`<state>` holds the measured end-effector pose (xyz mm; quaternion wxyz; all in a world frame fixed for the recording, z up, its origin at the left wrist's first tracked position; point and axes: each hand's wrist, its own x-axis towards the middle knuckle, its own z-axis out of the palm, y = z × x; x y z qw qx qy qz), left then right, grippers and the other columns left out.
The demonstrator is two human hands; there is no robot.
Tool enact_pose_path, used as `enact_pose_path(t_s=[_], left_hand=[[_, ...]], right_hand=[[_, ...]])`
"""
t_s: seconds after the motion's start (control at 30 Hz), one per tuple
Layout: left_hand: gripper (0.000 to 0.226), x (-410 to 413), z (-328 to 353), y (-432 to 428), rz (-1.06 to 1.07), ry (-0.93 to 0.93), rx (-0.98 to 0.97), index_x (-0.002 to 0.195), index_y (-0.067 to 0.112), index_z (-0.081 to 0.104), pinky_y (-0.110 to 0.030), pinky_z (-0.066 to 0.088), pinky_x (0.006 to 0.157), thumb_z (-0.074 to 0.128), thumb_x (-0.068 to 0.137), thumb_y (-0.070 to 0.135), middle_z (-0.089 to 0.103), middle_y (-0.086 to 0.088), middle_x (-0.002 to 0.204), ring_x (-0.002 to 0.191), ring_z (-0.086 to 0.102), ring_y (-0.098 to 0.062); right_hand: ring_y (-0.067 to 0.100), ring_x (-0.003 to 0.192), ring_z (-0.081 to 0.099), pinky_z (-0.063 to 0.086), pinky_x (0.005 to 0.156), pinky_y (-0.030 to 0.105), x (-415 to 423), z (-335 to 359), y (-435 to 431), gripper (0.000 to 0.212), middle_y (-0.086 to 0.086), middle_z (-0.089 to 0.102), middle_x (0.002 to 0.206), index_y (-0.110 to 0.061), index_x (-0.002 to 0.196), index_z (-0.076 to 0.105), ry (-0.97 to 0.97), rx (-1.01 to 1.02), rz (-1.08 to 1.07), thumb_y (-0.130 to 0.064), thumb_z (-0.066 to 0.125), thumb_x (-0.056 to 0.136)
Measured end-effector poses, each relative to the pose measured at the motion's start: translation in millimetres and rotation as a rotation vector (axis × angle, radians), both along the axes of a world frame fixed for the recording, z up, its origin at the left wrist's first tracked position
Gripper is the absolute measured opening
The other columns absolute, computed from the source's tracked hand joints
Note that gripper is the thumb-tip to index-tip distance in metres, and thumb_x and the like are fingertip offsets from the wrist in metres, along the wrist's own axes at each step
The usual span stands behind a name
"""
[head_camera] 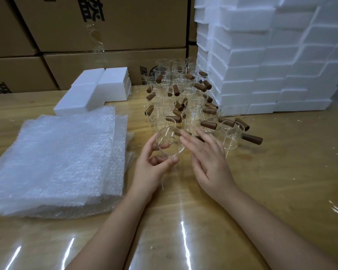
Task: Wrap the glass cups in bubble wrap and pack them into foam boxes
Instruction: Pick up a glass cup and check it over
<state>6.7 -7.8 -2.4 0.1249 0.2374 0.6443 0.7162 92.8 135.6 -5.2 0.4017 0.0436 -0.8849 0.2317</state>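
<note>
The left hand (151, 168) grips a clear glass cup (169, 144) tilted above the wooden desk (281, 172), just right of the stacked bubble wrap sheets (57, 162); the open right hand (209, 160) touches it.

1. Brown cardboard cartons (109, 22) are stacked across the upper left of the frame, and dark printed characters are seen on their faces.
2. A wooden table (281, 172) is spread over the lower half of the frame, and bright glare streaks are reflected along its glossy bottom edge.
</note>
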Motion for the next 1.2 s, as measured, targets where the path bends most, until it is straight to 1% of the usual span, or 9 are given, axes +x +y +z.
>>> enact_pose_path(t_s=[0.13,0.4,0.57,0.67,0.73,0.9,0.97,1.1,1.2], left_hand=[[0.081,1.2,1.0,-0.3,0.016,-0.026,0.006,0.141,0.018,0.043,-0.016,0.052,0.070,0.075,0.071,-0.007,0.063,-0.005,0.117,0.081,0.064,-0.006],[0.069,1.2,1.2,-1.2,0.059,-0.054,0.009,0.131,0.026,0.050,-0.014,0.052,0.064,0.075,0.073,-0.002,0.065,0.007,0.101,0.082,0.068,-0.001],[0.067,4.8,1.7,-0.1,0.058,-0.030,-0.070,0.139,0.023,0.047,-0.022,0.056,0.072,0.070,0.081,-0.002,0.068,0.011,0.101,0.084,0.065,-0.006],[0.066,7.2,3.2,0.3,0.066,0.021,-0.118,0.137,0.026,0.048,-0.038,0.054,0.085,0.071,0.080,0.001,0.064,0.001,0.113,0.089,0.063,-0.020],[0.066,7.6,2.8,1.0,0.069,0.044,-0.141,0.134,0.032,0.048,-0.041,0.053,0.088,0.071,0.081,0.001,0.063,0.005,0.115,0.092,0.064,-0.028],[0.066,8.3,3.5,2.0,0.088,0.100,-0.201,0.129,0.039,0.047,-0.038,0.056,0.084,0.069,0.081,-0.001,0.060,0.023,0.108,0.091,0.065,-0.023],[0.068,9.1,3.7,2.3,0.096,0.116,-0.212,0.124,0.043,0.046,-0.038,0.056,0.080,0.067,0.079,-0.004,0.061,0.021,0.108,0.087,0.063,-0.019],[0.071,9.7,2.6,2.2,0.084,0.160,-0.226,0.126,0.040,0.049,-0.039,0.056,0.076,0.066,0.075,-0.007,0.065,0.006,0.114,0.087,0.064,-0.028],[0.071,9.5,1.1,1.6,0.061,0.226,-0.242,0.128,0.038,0.049,-0.024,0.053,0.075,0.066,0.075,-0.006,0.062,0.007,0.108,0.087,0.063,-0.014]], right_hand=[[0.022,0.142,0.030,0.018,0.114,0.055,0.2,0.0,1.0,0.049,-0.007,0.046,0.143,-0.016,0.132,0.056,-0.009,0.046,-0.041,0.000,0.049,0.086],[0.025,0.140,0.035,0.023,0.111,0.058,1.8,1.7,-3.7,0.045,-0.007,0.052,0.139,-0.017,0.128,0.060,0.030,0.149,0.044,-0.005,0.050,0.086],[0.027,0.139,0.035,0.024,0.111,0.054,1.1,3.2,-9.4,0.047,-0.007,0.052,0.139,-0.020,0.128,0.059,0.032,0.229,0.091,-0.004,0.052,0.084],[0.027,0.140,0.033,0.022,0.112,0.055,2.4,5.1,-11.2,0.045,-0.008,0.049,0.141,-0.018,0.129,0.059,0.009,0.267,0.061,-0.006,0.052,0.086],[0.026,0.141,0.031,0.021,0.113,0.056,2.6,6.3,-12.8,0.043,-0.009,0.046,0.143,-0.018,0.131,0.058,-0.006,0.298,0.029,-0.010,0.051,0.089],[0.024,0.143,0.026,0.018,0.113,0.059,2.0,8.2,-18.7,0.042,-0.010,0.038,0.148,-0.020,0.138,0.050,-0.060,0.377,-0.076,-0.028,0.044,0.097],[0.026,0.143,0.026,0.017,0.113,0.060,2.4,8.7,-19.6,0.043,-0.009,0.038,0.149,-0.020,0.139,0.048,-0.080,0.386,-0.098,-0.031,0.042,0.098],[0.025,0.144,0.024,0.013,0.114,0.059,2.5,8.9,-19.9,0.046,-0.009,0.036,0.151,-0.021,0.142,0.045,-0.131,0.365,-0.119,-0.034,0.040,0.098],[0.023,0.146,0.020,0.010,0.115,0.058,2.3,10.0,-19.6,0.048,-0.009,0.034,0.153,-0.022,0.144,0.042,-0.162,0.322,-0.136,-0.037,0.035,0.099]])
